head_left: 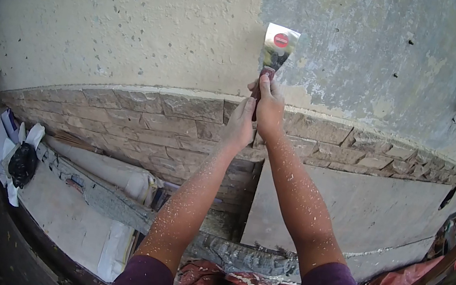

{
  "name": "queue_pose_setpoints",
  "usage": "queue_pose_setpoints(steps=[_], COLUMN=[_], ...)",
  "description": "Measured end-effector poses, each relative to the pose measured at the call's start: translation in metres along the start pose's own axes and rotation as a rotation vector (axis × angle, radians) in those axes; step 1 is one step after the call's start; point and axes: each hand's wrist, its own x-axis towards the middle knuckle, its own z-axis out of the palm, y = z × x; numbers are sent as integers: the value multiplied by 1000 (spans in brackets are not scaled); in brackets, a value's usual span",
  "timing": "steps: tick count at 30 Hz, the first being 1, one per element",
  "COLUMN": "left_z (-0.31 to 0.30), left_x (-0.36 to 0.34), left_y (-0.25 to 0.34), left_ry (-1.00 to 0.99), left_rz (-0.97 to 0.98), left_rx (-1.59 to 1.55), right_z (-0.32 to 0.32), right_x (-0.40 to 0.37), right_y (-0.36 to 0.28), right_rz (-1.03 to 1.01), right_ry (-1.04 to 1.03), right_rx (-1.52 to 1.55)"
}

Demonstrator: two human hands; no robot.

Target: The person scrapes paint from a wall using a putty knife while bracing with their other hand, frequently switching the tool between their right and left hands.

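Observation:
Both of my hands are on a paint scraper (pixel 279 49) with a broad shiny blade, a round red label and a dark reddish handle. My right hand (pixel 270 108) wraps the handle near the blade, its thumb lying along it. Lower down, my left hand (pixel 239 125) grips the handle's end from the left side. The blade points up against the wall (pixel 180 27), at the border between cream paint and a bare grey patch (pixel 350 48). Pale paint flakes speckle both forearms.
Below the painted wall runs a band of stone bricks (pixel 184 116). A large board (pixel 342 211) leans at the right. Lower left are a rolled sheet (pixel 98 168), a flat panel (pixel 68 210) and a black plastic bag (pixel 23 165). Reddish tarp (pixel 408 284) lies lower right.

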Motion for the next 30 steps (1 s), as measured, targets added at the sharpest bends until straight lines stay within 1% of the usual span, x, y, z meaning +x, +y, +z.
queue_pose_setpoints(steps=[1, 2, 3, 4, 5, 6, 7, 8, 9, 10, 11, 12, 13, 14, 15, 16, 17, 19, 20, 21, 22, 24, 26, 28, 29, 30], left_z=[0, -2, -6, -11, -13, -15, -19, -26, -35, -46, -52, -50, -51, -51, -48, -45, -45, -42, -43, -39, -36, -37, -38, -36, -35, -28], left_x=[-2, -4, -7, -7, -9, -11, -11, -11, -9, -10, -15, -22, -26, -27, -26, -21, -13, -2, 7, 20, 25, 7, 8, 5, 10, 23], left_y=[9, 17, 24, 25, 24, 22, 22, 23, 20, 10, 4, 4, -10, -36, -37, -38, -38, -29, -21, 4, 14, -1, -10, -3, 0, 34], left_ry=[2, -53, -107, -147, -142, -81, -22, 7, 8, -14, -34, 22, 30, 116, 203, 239, 252, 300, 301, 296, 290, 277, 277, 229, 233, 240], left_rz=[-4, -25, -48, -89, -93, -65, -34, -146, -141, -142, -148, -225, -221, -181, -143, -232, -225, -33, -40, -37, -43, -66, -57, 1, -6, 35], left_rx=[-5, 87, 178, 143, 138, 45, -44, -211, -208, -53, 100, 278, 280, 361, 444, 484, 485, 757, 764, 748, 731, 750, 784, 790, 795, 652], right_z=[0, -9, -13, -15, -16, -23, -25, -28, -33, -39, -44, -48, -53, -56, -57, -58, -58, -59, -61, -59, -59, -64, -61, -61, -62, -61], right_x=[-6, 2, -3, -6, -9, -3, 2, 12, 35, 63, 97, 127, 148, 167, 175, 178, 182, 181, 181, 183, 183, 180, 185, 185, 184, 183], right_y=[3, 30, 31, 31, 31, 38, 21, 1, -22, -42, -56, -67, -74, -81, -85, -81, -80, -77, -78, -80, -79, -74, -75, -75, -74, -72], right_rz=[-98, -218, -211, -197, -181, -221, -367, -514, -695, -872, -991, -1115, -1119, -1174, -1224, -1245, -1255, -1233, -1239, -1245, -1246, -1245, -1253, -1244, -1241, -1237], right_ry=[18, -54, -59, -87, -117, -163, -100, -29, 89, 210, 283, 357, 354, 339, 324, 275, 273, 301, 288, 287, 293, 277, 297, 304, 299, 294], right_rx=[-95, -289, -298, -304, -308, -393, -517, -636, -751, -864, -937, -1005, -997, -1164, -1329, -1250, -1237, -1255, -1250, -1246, -1240, -1240, -1215, -1211, -1226, -1223])
